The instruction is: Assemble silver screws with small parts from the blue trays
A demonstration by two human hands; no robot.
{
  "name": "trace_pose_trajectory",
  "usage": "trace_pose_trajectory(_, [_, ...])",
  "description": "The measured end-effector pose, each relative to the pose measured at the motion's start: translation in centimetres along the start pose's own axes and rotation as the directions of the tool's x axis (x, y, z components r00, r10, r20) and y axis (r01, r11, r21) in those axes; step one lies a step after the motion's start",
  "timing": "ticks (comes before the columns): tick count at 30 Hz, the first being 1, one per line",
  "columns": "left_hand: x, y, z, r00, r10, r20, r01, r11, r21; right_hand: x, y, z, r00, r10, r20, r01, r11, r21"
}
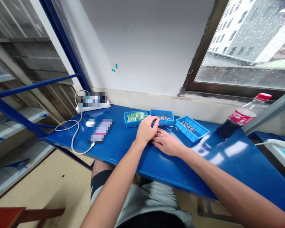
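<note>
My left hand point(146, 128) is over the blue table, in front of the small blue trays. Its fingers curl to the right and the thumb comes close to them; anything between them is too small to make out. Just right of it and touching or nearly so, my right hand point(166, 142) lies palm down, fingers stretched along the tabletop, fingertips partly hidden by the left. Beyond them stand a tray with green-and-clear packets point(136, 116), a tray of small metal parts point(164, 118) and a tray of larger metal pieces point(189, 126). Thin metal pieces point(172, 127) lie near the trays.
A cola bottle point(239, 115) stands at the right by a grey metal bar. At the left are a blurred-out phone point(101, 130) on a white cable point(74, 144), a small white object point(90, 123) and a power strip point(93, 107). The wall point(142, 47) rises behind the table point(123, 142).
</note>
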State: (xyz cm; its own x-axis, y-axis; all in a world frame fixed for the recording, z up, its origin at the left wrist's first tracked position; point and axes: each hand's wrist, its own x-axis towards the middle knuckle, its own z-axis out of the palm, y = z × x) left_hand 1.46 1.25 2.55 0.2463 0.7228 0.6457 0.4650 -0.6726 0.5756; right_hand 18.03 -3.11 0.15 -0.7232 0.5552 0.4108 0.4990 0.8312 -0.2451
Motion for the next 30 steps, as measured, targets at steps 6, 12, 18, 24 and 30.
trace_pose_trajectory(6, [-0.1, -0.2, 0.3, 0.999, -0.01, 0.046, 0.01, 1.0, 0.005, -0.6, 1.5, 0.2, 0.996, 0.063, -0.07, -0.064, 0.998, -0.014])
trace_pose_trajectory(12, [-0.2, -0.1, 0.5, 0.995, -0.05, 0.091, 0.054, 0.998, -0.038, -1.7, 3.0, -0.2, 0.969, 0.185, -0.161, -0.194, 0.98, -0.04])
trace_pose_trajectory(18, [-0.2, 0.0, 0.9, 0.983, -0.118, 0.141, 0.133, 0.985, -0.105, -1.8, 2.8, -0.6, 0.809, 0.361, -0.463, -0.332, 0.932, 0.147])
trace_pose_trajectory(24, [-0.5, 0.1, 0.9, 0.948, -0.165, 0.272, 0.221, 0.956, -0.191, -1.6, 1.4, -1.2, 0.74, 0.374, -0.558, -0.302, 0.927, 0.221])
trace_pose_trajectory(30, [-0.2, -0.1, 1.4, 0.915, -0.202, 0.35, 0.354, 0.818, -0.453, -1.6, 0.2, -1.5, 0.693, 0.385, -0.609, -0.298, 0.923, 0.245])
